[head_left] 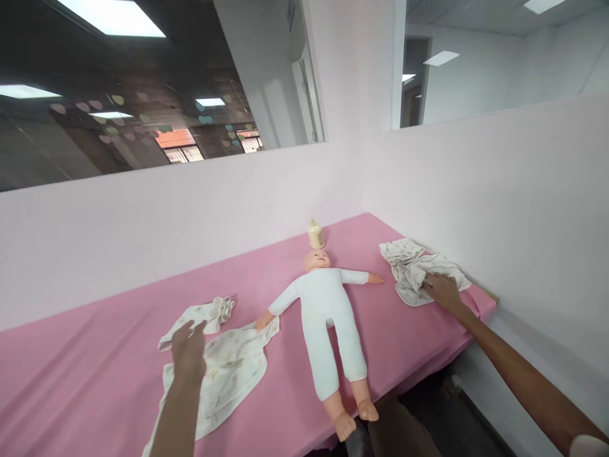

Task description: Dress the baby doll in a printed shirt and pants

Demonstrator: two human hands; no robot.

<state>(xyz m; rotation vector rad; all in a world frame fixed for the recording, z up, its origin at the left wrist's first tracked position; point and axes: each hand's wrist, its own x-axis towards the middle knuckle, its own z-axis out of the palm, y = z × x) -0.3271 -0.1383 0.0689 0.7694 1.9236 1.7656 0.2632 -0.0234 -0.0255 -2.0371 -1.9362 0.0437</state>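
A baby doll (328, 317) in a white bodysuit lies on its back on the pink-covered table (95, 355), arms spread. My left hand (188, 352) hovers over a printed white baby garment (228, 371) spread flat to the doll's left, fingers loosely apart and holding nothing. My right hand (443, 289) reaches far right and rests on a crumpled pile of printed white cloth (419, 270), fingers curled onto the fabric. A small folded piece of cloth (209, 314) lies just beyond my left hand.
A small cream bottle (316, 235) stands upright behind the doll's head, near the pale pink wall. The table ends at the right by the corner wall (523, 209). The front edge drops to a dark floor (428, 406).
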